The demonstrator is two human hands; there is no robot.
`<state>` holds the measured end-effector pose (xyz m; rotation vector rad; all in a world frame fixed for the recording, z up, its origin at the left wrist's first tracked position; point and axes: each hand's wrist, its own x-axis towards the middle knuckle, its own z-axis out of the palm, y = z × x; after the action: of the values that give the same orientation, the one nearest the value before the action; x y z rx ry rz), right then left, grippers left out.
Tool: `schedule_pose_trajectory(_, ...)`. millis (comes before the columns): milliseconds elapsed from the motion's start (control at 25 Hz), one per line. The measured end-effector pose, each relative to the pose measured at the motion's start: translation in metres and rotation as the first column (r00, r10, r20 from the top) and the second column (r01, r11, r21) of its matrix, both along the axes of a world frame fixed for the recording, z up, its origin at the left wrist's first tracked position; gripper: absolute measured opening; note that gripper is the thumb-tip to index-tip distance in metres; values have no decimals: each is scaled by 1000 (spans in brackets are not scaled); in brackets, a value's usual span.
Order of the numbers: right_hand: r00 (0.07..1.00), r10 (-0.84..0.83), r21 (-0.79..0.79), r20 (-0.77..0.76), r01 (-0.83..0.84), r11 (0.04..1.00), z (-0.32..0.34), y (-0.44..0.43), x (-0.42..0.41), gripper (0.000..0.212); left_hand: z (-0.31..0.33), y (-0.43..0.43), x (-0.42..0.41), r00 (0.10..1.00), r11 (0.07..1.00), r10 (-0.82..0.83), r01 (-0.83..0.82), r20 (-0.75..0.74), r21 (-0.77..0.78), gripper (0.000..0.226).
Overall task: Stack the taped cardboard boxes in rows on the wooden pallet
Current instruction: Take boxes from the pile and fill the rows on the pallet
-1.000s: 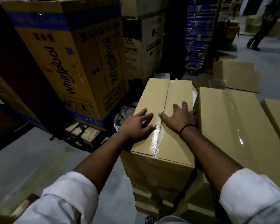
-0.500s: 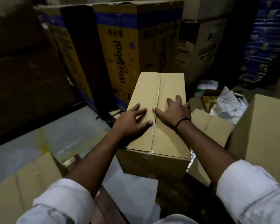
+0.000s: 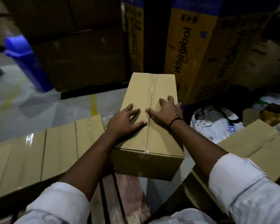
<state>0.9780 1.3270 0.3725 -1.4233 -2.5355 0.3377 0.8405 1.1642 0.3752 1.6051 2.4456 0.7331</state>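
A taped cardboard box (image 3: 150, 88) sits lengthwise in front of me, its near end over the wooden pallet slats (image 3: 129, 191). My left hand (image 3: 123, 122) lies flat on the box top, left of the tape seam, fingers spread. On the other side of the seam my right hand (image 3: 165, 112) presses down, its outer fingers reaching the box's right edge. A row of taped boxes (image 3: 39, 159) lies on the pallet to the left, close to the box. Another taped box (image 3: 257, 151) lies at the right. What carries the box from below is hidden.
Tall yellow Whirlpool cartons (image 3: 192, 54) and big brown cartons (image 3: 79, 54) stand close behind the box. A blue bin (image 3: 23, 59) stands at the far left on the grey floor. A white plastic bag (image 3: 213, 125) and scraps lie at the right.
The box has travelled left with both hands flat on top, away from the stack at the right. The pallet slats, the row of boxes at left and the blue bin have come into view.
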Motion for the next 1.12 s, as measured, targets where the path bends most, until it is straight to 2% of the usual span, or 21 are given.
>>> schedule_pose_trajectory(360,975,218,-46,53,-216,975,-33,-11,-73,91,-41,-34,-30,971,969,237,-235,33,-73,84)
schedule_pose_trajectory(640,953,300,-133,53,-291,948,-73,60,-100,96,-75,29,-45,940,929,336,-319,59,-189,93)
schedule_pose_trajectory(1120,904,426,-279,18,-405,871,-142,165,-131,93,-107,125,-50,903,849,424,-366,77,-381,89)
